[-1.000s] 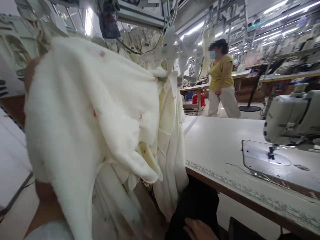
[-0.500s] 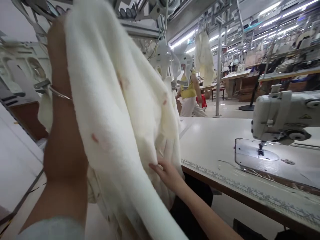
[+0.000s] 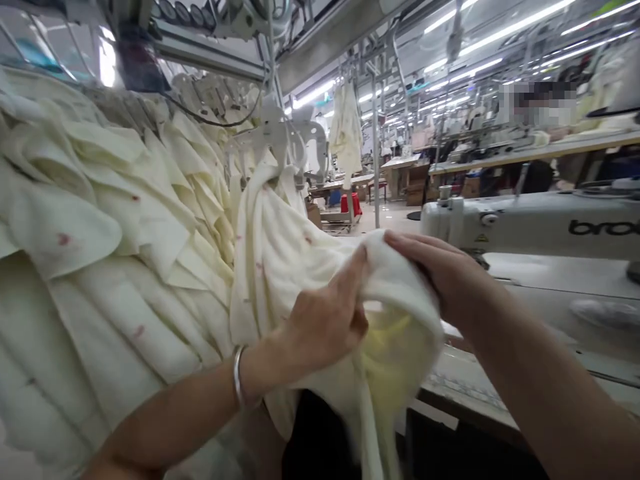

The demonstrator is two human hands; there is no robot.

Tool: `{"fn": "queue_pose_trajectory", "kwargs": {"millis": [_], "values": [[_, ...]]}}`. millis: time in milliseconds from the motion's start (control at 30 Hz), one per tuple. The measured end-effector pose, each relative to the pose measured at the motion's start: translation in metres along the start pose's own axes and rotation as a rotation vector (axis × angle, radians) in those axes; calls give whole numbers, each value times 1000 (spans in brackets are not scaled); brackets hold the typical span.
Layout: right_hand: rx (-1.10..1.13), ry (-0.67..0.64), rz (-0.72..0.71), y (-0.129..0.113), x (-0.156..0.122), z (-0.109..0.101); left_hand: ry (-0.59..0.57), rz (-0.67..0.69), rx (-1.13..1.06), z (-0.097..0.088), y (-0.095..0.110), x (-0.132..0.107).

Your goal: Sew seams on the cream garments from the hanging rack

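Observation:
A cream fleece garment piece with small red dots hangs from an overhead clip hanger at centre. My left hand, with a metal bangle on the wrist, pinches its lower edge. My right hand grips the same bunched edge from the right, over the front edge of the sewing table. Both hands hold the cloth at chest height, close together.
Many more cream pieces hang in a dense row on the left. A white sewing machine stands on the table at right. Behind are further work tables, a hanging garment and a red stool.
My left arm has come down from holding the cloth high. Both hands now meet on the garment's lower edge. The view has swung left, showing the hanging row.

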State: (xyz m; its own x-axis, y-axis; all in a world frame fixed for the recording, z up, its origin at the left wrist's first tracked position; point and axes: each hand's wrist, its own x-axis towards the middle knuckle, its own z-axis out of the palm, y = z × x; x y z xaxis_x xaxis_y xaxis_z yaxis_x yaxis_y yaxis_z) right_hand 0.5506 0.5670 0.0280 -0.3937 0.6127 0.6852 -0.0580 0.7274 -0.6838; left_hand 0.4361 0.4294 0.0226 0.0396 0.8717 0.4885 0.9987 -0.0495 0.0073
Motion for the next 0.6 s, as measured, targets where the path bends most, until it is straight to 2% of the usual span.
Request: {"fn": "queue_pose_trajectory", "kwargs": {"millis": [67, 133, 200, 267, 300, 367, 433, 600], "values": [[-61, 33, 15, 12, -9, -12, -13, -23, 43, 2, -1, 42], [-166, 181, -29, 15, -31, -20, 2, -22, 72, -11, 2, 85], [-286, 336, -150, 10, -60, -15, 49, 9, 107, -27, 13, 121], [-265, 296, -229, 5, -90, 3, 83, 27, 138, -39, 28, 148], [-272, 237, -186, 5, -103, 14, 100, 26, 146, -43, 36, 158], [-227, 197, -92, 8, -126, 33, 135, 13, 148, -46, 47, 172], [-190, 192, -46, 14, -144, 44, 164, -14, 130, -48, 50, 178], [-349, 254, -42, 31, -169, 43, 138, -97, -56, -59, 35, 168]]}}
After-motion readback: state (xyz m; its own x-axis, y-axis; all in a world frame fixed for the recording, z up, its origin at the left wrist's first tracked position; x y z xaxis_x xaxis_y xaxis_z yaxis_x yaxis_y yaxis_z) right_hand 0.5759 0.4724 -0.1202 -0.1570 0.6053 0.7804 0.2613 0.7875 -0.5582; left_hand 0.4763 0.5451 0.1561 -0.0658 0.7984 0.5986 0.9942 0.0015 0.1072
